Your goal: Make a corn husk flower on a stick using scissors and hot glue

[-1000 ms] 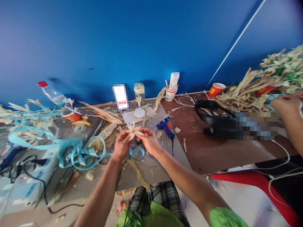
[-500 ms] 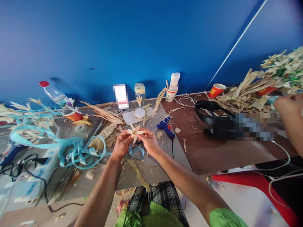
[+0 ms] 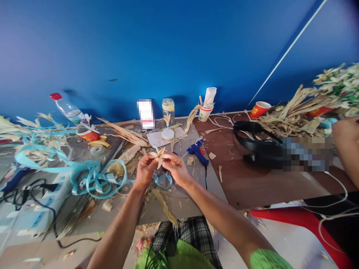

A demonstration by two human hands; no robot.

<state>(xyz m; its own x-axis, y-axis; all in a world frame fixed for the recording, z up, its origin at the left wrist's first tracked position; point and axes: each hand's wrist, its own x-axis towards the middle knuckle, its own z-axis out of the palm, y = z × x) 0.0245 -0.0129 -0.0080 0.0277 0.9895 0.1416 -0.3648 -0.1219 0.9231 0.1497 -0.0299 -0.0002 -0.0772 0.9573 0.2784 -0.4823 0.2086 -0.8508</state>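
A pale corn-husk flower point(image 3: 159, 155) with pointed petals is pinched between both hands above the near edge of the table. My left hand point(image 3: 145, 170) grips its left petal, and my right hand point(image 3: 177, 169) has hold of the petals on the right. Under the hands lies a small loop of light blue ribbon point(image 3: 163, 181). A blue glue gun point(image 3: 198, 152) rests just right of my right hand. Behind the flower, a white round base point(image 3: 167, 134) carries a small upright flower on a stem.
Tangled blue ribbon point(image 3: 98, 179), a power strip point(image 3: 50, 203) and a tilted bottle point(image 3: 67, 108) lie left. Dry husks point(image 3: 126, 132) spread behind. To the right are a black headset point(image 3: 252, 144), a red paper cup point(image 3: 260, 109) and another person's arm point(image 3: 346, 145).
The view has shifted slightly, so the table's things sit a little further right and the bottle less high. Both hands keep the flower in nearly the same place.
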